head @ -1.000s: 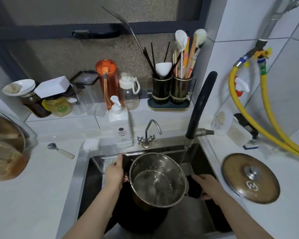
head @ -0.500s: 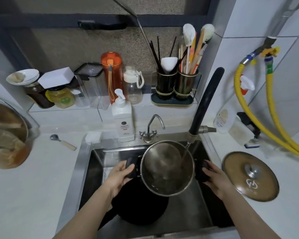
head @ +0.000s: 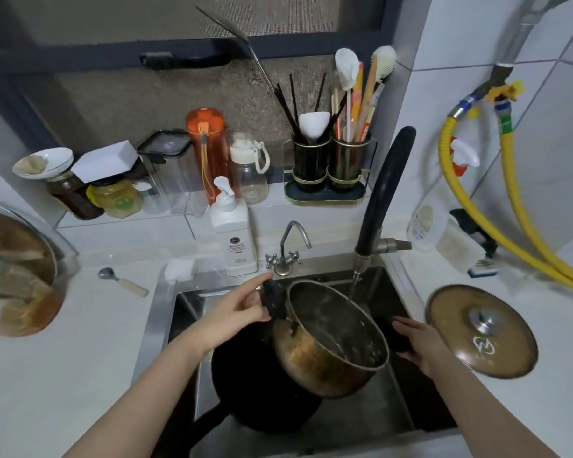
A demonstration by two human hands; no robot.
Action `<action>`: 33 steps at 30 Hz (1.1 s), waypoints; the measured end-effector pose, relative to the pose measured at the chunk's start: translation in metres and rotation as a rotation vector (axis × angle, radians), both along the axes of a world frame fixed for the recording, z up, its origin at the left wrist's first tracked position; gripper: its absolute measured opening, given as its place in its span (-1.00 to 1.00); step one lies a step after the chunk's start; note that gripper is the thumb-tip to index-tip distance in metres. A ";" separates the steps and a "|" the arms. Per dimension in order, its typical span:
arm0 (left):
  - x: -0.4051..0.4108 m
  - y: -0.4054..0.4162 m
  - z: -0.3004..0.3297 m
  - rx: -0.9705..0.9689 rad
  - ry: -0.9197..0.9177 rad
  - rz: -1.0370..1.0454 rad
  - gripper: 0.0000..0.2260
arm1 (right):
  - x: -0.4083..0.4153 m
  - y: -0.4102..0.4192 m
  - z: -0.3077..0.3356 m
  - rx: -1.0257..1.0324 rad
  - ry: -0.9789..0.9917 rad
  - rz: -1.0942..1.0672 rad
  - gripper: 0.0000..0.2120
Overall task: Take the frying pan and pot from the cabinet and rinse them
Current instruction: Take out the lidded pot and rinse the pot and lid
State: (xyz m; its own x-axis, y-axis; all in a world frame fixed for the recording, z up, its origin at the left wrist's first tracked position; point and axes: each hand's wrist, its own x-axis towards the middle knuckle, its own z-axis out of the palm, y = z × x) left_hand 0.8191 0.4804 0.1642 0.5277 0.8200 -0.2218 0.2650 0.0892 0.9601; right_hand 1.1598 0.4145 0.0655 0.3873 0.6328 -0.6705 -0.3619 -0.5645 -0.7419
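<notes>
The pot (head: 331, 338) hangs tilted over the sink (head: 166, 312), its mouth toward the right. The left hand (head: 235, 312) grips the raised handle; the right hand (head: 417, 342) holds the low one.

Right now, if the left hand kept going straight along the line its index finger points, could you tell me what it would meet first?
Probably the small chrome tap at the sink's back rim. The left hand holds the pot's black handle with its index finger aimed up-right toward that tap. Depth is unclear; it could pass just beside it.
</notes>
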 end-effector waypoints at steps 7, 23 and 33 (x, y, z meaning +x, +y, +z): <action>0.013 0.011 0.010 0.250 0.091 -0.022 -0.52 | 0.005 0.002 -0.005 -0.040 0.131 0.046 -0.72; 0.070 0.011 -0.020 0.279 0.113 0.066 -0.79 | -0.009 0.016 0.000 0.070 0.193 0.236 -0.76; 0.148 0.015 -0.044 0.260 0.255 0.290 -0.75 | 0.009 0.055 0.034 0.280 0.061 0.421 -0.84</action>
State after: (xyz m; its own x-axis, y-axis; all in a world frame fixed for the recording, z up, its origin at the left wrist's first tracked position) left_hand 0.9674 0.4950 0.1206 0.2238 0.9711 -0.0826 0.4951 -0.0402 0.8679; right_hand 1.1693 0.4700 0.0991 0.0256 0.8842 -0.4663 -0.1936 -0.4532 -0.8701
